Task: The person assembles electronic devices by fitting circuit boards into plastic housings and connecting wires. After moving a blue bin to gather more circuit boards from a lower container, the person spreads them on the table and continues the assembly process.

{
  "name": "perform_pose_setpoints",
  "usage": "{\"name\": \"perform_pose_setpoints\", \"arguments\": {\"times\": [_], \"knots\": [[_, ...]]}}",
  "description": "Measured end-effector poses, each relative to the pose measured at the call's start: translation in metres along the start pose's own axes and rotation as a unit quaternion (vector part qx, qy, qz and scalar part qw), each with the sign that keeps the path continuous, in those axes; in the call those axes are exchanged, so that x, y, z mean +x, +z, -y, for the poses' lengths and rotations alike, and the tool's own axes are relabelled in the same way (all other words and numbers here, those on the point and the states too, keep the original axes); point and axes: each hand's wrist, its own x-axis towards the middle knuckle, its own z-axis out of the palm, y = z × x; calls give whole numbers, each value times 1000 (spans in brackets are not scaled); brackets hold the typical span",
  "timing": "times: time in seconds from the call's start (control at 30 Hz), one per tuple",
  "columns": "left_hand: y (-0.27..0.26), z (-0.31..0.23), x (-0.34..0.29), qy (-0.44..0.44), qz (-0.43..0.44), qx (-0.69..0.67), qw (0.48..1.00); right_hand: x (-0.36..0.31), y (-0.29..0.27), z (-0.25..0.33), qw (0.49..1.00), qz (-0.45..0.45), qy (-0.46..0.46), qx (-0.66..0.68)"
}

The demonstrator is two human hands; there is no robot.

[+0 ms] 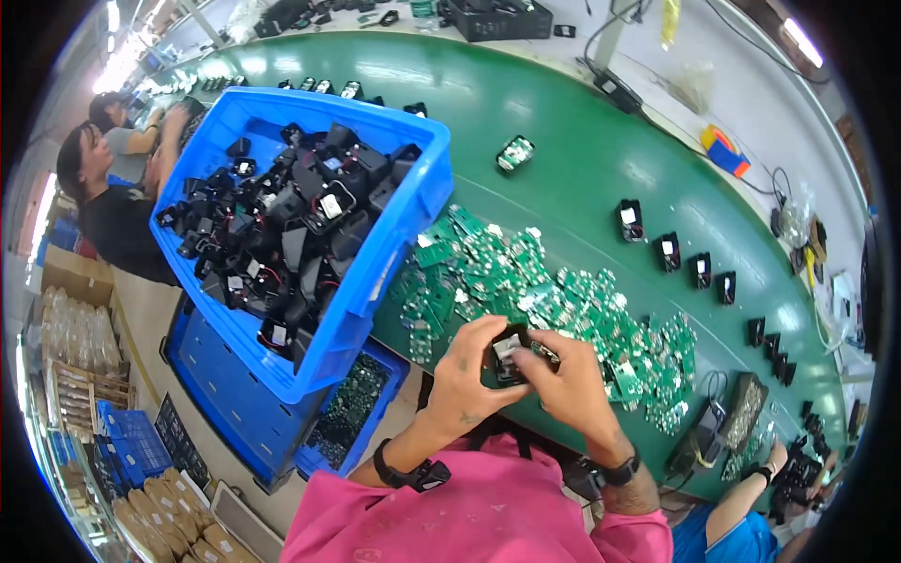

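Note:
My left hand point(464, 375) is closed around a small black plastic housing point(508, 349), held up in front of my chest at the table's near edge. A pale part shows inside the housing. My right hand point(574, 383) meets it from the right, its thumb reaching over the housing's open side. Between that thumb and forefinger sits what looks like a small circuit board point(545, 353), mostly covered by the fingers. Just beyond both hands spreads a heap of loose green circuit boards point(497, 272) on the green table point(582, 178).
A big blue crate point(436, 150) full of black housings point(305, 178) stands at left, with a lower blue bin point(389, 389) of boards beneath. A filled housing point(515, 153) lies beyond the heap; several open ones point(668, 251) line up at right. People sit at both sides.

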Motion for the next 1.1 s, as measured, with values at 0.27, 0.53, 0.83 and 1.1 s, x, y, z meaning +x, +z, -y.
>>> {"name": "perform_pose_setpoints", "arguments": {"times": [0.27,0.53,0.83,1.1], "knots": [[1,-3,-20,-88,136,-110,981,-41,27,-41,977,-116,1,181],[7,-13,-39,-145,154,-173,962,-51,23,-47,973,-118,-14,199],[13,-3,-41,-217,136,-263,930,-70,8,-59,830,-84,36,550],[23,-13,-33,-68,141,-132,979,-84,-1,-73,885,-53,49,459]]}}
